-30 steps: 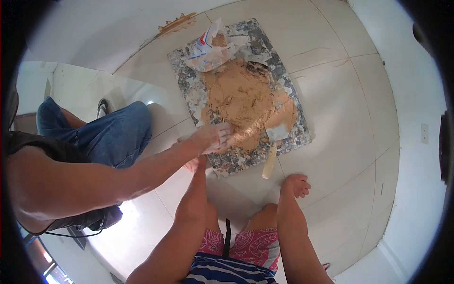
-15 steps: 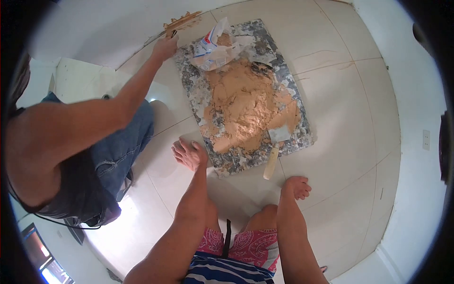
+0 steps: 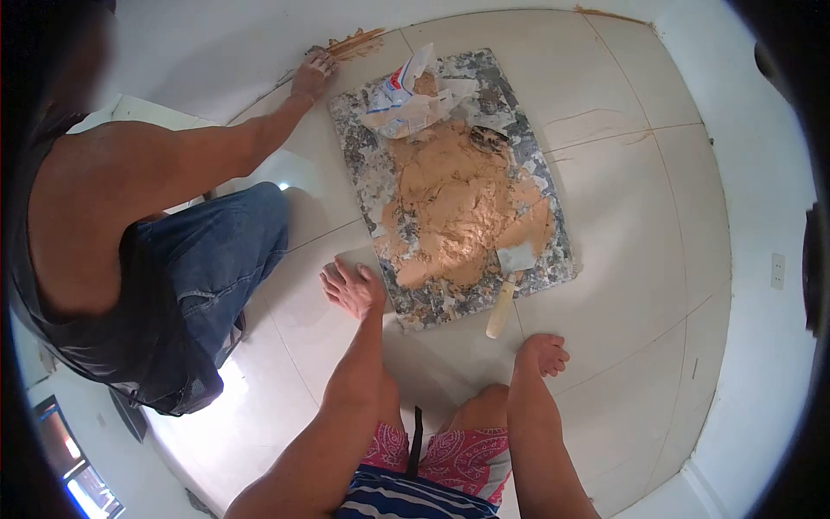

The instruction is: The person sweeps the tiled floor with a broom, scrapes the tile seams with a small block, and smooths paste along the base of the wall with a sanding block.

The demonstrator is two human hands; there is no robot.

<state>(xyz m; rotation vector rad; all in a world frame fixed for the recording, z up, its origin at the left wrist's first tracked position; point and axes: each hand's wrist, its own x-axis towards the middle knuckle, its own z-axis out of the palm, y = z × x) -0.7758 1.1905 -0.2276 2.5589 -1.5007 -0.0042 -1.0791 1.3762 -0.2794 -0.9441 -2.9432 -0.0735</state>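
My left hand [image 3: 353,289] is open over the floor, fingers spread, just left of a speckled board [image 3: 361,177]. To the right, below the board's near corner, my right hand [image 3: 545,354] hangs with its fingers curled together; whether anything is inside cannot be seen. Tan paste [image 3: 458,203] covers the middle of the board. A putty knife [image 3: 502,304] lies on the near right part, its blade on the board and its pale handle over the edge towards me. An opened plastic bag [image 3: 399,104] with tan material rests at the far left corner.
On the left a co-worker [image 3: 130,199] in jeans reaches a hand [image 3: 315,76] to the foot of the wall, beside a tan smear [image 3: 356,41]. Another smear [image 3: 612,16] runs along the far wall's base. A socket [image 3: 777,272] is on the right wall.
The co-worker's hand has gone from the near left of the paste to the wall base. My left hand, earlier partly hidden behind that arm, now shows fully. My right hand stays much the same.
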